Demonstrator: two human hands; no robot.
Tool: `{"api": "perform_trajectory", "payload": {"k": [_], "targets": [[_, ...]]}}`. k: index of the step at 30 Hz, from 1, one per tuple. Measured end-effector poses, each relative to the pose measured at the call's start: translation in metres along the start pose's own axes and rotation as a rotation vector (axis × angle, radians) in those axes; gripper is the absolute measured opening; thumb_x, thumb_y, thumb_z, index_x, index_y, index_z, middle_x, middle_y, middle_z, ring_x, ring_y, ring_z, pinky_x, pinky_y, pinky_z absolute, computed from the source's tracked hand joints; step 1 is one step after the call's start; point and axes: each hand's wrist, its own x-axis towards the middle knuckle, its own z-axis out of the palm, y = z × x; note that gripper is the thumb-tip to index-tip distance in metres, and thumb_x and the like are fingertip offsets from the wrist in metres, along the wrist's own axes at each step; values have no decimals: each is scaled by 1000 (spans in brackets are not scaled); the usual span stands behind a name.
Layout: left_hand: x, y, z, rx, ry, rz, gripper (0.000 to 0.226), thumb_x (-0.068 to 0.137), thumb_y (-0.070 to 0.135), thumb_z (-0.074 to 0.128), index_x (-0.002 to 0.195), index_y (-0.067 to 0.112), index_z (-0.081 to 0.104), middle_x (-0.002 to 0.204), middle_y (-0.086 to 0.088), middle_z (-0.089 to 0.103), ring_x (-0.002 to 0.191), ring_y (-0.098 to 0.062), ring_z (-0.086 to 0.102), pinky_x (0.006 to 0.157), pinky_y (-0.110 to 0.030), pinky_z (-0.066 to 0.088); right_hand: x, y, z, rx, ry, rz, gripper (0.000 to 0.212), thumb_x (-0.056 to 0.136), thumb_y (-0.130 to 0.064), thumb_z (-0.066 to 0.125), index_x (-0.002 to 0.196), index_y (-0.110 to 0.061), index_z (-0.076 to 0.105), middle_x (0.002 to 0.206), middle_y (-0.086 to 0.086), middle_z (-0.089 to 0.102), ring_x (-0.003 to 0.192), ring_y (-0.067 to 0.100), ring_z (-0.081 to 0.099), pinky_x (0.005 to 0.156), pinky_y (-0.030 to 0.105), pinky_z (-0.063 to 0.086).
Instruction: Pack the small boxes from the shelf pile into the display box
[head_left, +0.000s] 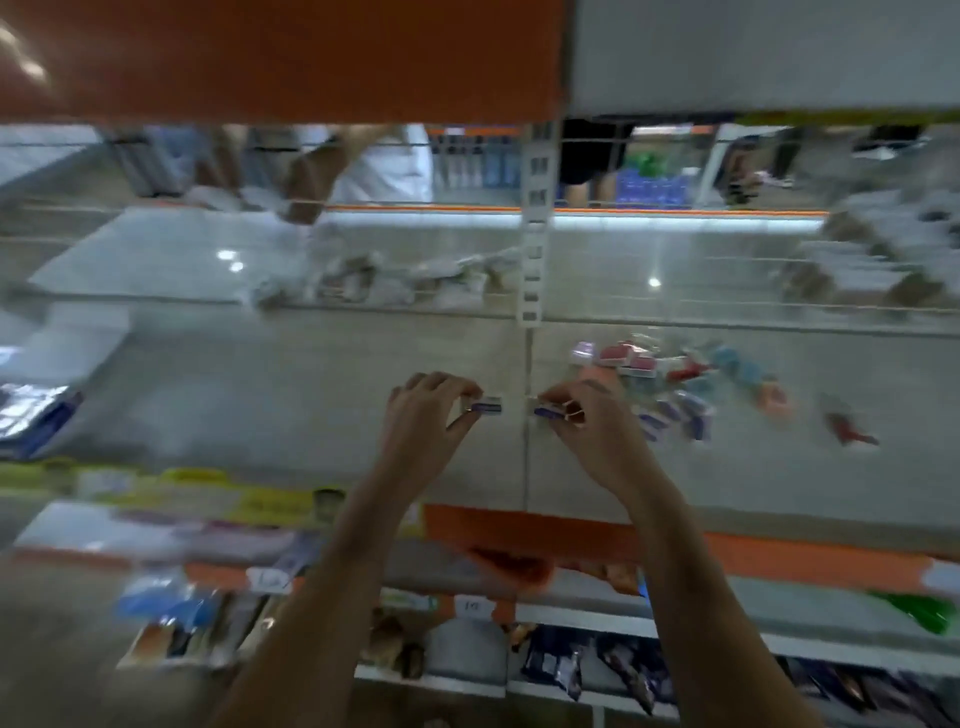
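Frame's pretty blurry, but both hands are up over the grey shelf. Left hand has its grip pinched on a small blue box, right hand pinches another small blue box, the two nearly touching. The pile of small boxes sits just right of the right hand.

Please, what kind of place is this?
Probably a shop aisle. Orange-edged metal shelves carry handwritten price tags, packaged goods sit on the lower shelf, and a pile of small boxes lies loose beside the hands.
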Motion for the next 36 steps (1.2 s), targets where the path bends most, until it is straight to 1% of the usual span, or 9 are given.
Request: {"api": "perform_trajectory", "payload": {"k": [5,9,12,17,21,25,28,34,36], "targets": [[-50,-56,-51,54,130,-163,21,80,18,70,101,20,69,102,1,67,100,-25,57,81,-36,41,15,-68,62,15,-110,-184,24,82,-3,64,104,-12,68,97,-2,57,87,13,56,80,19,43],[-93,-110,-101,93,165,-282,22,79,17,71,101,18,69,103,-2,67,100,-29,58,84,-41,46,16,-136,119,58,-213,-304,23,80,-2,64,101,-11,69,95,2,59,88,18,57,80,26,47],[-124,-156,-140,131,203,-353,23,77,17,72,100,18,70,102,-3,68,101,-30,59,85,-39,43,11,-189,165,96,-245,-364,25,77,2,66,100,-7,70,94,7,61,87,24,60,79,21,44],[-166,-231,-207,209,204,-378,23,83,22,67,106,19,68,108,-1,65,108,-26,55,88,-36,39,10,-278,237,161,-263,-402,28,74,6,64,99,-7,70,97,11,63,89,27,62,83,38,51],[-187,-279,-247,238,215,-387,23,84,22,66,107,19,67,109,0,65,107,-25,55,89,-40,42,12,-332,284,156,-312,-439,26,77,4,64,99,-7,69,98,11,61,90,28,61,85,39,50],[-195,-321,-265,223,238,-417,19,85,22,66,104,19,67,106,2,66,103,-23,57,88,-41,44,22,-361,317,104,-329,-438,29,76,3,62,101,-10,69,99,7,59,93,23,58,86,29,46],[-190,-349,-269,214,225,-403,19,87,24,65,106,20,67,105,4,66,103,-20,56,89,-36,44,38,-373,336,56,-333,-429,28,78,0,61,101,-14,68,99,0,56,92,16,54,79,21,40],[-157,-402,-276,192,167,-374,24,86,26,65,110,21,66,113,3,64,107,-21,53,91,-33,40,76,-395,366,-7,-357,-444,27,78,-1,61,99,-18,65,98,-1,58,89,15,56,80,28,47],[-144,-416,-277,190,139,-364,26,87,28,64,112,22,64,116,3,63,109,-20,52,90,-33,38,87,-397,373,-52,-373,-432,28,79,-3,60,100,-20,64,98,-3,57,88,14,56,77,24,45]]}}
